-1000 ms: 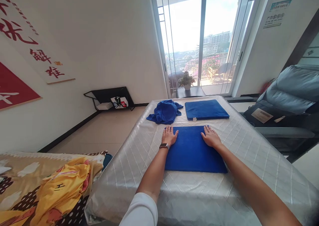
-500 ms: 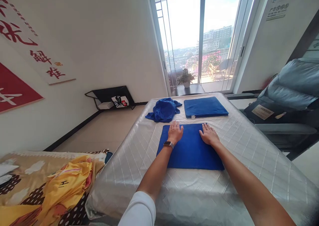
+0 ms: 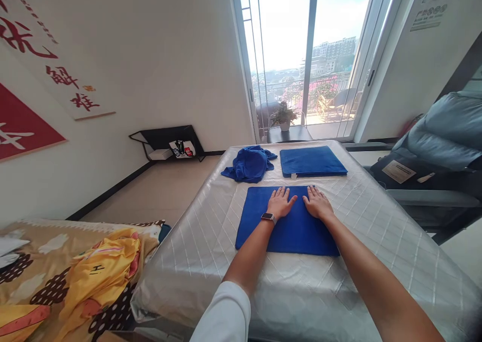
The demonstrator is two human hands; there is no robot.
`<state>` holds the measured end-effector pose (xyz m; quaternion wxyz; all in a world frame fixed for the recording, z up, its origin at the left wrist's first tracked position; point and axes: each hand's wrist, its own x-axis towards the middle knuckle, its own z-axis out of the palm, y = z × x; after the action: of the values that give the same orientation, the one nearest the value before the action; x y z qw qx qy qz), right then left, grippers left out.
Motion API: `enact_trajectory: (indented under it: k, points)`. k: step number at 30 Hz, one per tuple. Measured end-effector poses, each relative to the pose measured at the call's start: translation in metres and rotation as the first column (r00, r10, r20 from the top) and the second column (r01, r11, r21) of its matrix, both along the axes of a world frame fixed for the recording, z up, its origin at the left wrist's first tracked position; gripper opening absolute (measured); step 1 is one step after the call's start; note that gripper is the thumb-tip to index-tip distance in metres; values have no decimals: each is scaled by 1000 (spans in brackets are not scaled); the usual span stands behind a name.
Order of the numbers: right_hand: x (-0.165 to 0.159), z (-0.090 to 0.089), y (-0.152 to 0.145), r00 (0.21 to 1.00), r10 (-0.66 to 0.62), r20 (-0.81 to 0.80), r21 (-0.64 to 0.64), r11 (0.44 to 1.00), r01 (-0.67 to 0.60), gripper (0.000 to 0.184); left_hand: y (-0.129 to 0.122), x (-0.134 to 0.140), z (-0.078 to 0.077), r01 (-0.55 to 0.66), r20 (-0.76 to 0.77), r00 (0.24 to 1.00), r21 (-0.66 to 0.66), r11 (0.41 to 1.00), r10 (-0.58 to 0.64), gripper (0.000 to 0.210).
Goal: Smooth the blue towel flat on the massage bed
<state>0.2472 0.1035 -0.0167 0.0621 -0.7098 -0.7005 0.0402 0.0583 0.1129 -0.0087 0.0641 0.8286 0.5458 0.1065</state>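
Note:
Flat on the mattress in front of me lies a folded blue cloth (image 3: 252, 226), roughly rectangular. My left hand (image 3: 280, 203), with a watch on its wrist, rests palm down on the cloth's far half, fingers outstretched. Beside it my right hand (image 3: 318, 203) also presses flat near the far right part, its fingers spread. Neither hand grips anything. Beyond them, a crumpled blue cloth (image 3: 250, 164) sits at the far left, and a neatly folded blue cloth (image 3: 312, 161) with a small white tag lies at the far right.
The cloths lie on a plastic-wrapped mattress (image 3: 199, 246). At lower left is a bed with patterned bedding (image 3: 48, 246) and a yellow garment (image 3: 101, 266). A grey recliner (image 3: 433, 196) stands to the right. Behind are a potted plant (image 3: 285, 116) and a glass door.
My left hand has slid right across the cloth, closer to my right hand. My right hand has stayed at almost the same spot. The view has shifted slightly.

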Motion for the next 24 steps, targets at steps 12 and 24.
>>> enact_trajectory:
  k: [12,24]
  points:
    - [-3,6,-3,999,-14,44,41,999,12,67,-2,-126,-1,-287,-63,956,-27,957,285,79]
    - [-5,-1,-75,993,47,111,30,998,-50,66,-2,-123,-4,-292,-52,955,-4,956,291,78]
